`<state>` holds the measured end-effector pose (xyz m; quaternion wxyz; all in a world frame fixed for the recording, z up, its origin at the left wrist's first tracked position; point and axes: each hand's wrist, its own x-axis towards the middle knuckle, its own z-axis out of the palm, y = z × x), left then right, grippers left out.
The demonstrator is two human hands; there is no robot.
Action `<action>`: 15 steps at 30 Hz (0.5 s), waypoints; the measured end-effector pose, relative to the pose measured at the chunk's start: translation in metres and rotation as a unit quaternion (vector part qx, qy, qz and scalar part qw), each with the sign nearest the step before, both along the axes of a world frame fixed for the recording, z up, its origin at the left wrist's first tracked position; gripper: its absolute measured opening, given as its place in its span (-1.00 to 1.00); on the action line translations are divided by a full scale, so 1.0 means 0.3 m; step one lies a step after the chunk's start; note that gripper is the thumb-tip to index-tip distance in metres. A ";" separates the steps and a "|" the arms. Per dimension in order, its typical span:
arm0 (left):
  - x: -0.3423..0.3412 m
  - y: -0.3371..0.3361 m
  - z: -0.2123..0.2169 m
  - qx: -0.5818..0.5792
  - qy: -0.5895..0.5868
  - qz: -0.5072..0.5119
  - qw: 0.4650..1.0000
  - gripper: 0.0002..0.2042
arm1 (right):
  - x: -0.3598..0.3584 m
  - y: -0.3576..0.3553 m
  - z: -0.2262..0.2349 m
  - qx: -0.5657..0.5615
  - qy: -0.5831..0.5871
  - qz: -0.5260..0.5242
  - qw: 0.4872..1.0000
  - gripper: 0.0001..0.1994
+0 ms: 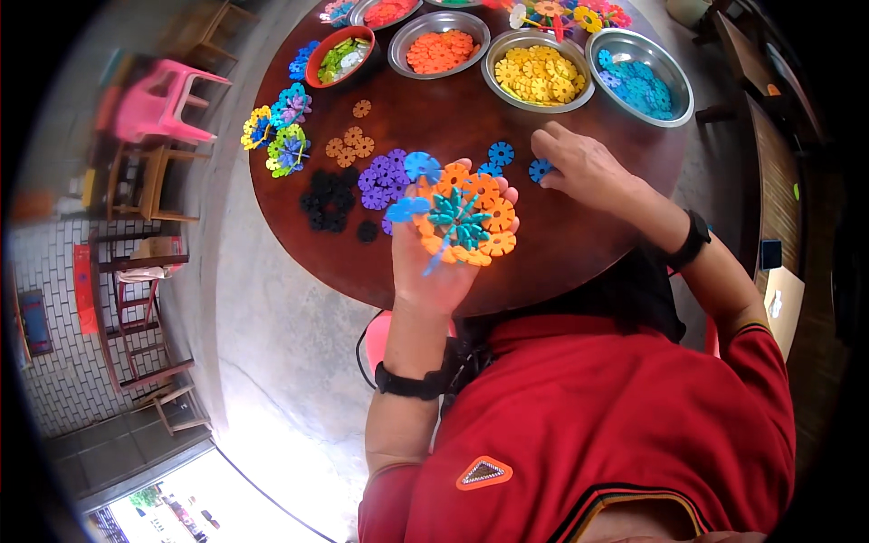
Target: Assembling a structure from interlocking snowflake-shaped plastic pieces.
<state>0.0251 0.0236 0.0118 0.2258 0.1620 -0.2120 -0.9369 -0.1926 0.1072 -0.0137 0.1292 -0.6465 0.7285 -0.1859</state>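
My left hand (436,279) is closed from below around a flower built of interlocking plastic discs (486,188). It has orange discs round the outside and a spiky teal centre, with some blue discs on its left side. Over the table, my right hand (587,165) has its fingertips on a blue notched disc (539,170). Two more blue discs (501,153) lie just left of that hand. Purple discs (383,178), black discs (327,200) and a few light orange discs (349,146) are grouped on the tabletop left of the flower.
The round brown table (299,258) carries metal bowls of red-orange (398,56), yellow (493,74) and blue discs (685,90), plus a red bowl (312,72). Finished disc flowers (288,149) stand at its left edge. A pink stool (163,100) and wooden chairs stand left.
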 end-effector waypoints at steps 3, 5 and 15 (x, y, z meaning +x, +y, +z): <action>0.005 0.007 -0.032 0.000 0.086 -0.021 0.996 -0.40 | -0.023 0.031 -0.009 -0.018 -0.040 0.050 0.998 -0.78; -0.007 0.019 -0.010 0.140 0.126 -0.056 0.981 -0.39 | -0.032 0.053 -0.004 -0.068 -0.069 0.063 0.993 -0.81; -0.047 0.085 0.055 0.035 -0.006 -0.086 0.996 -0.25 | 0.015 0.161 0.252 -0.149 -0.289 0.011 0.946 -0.90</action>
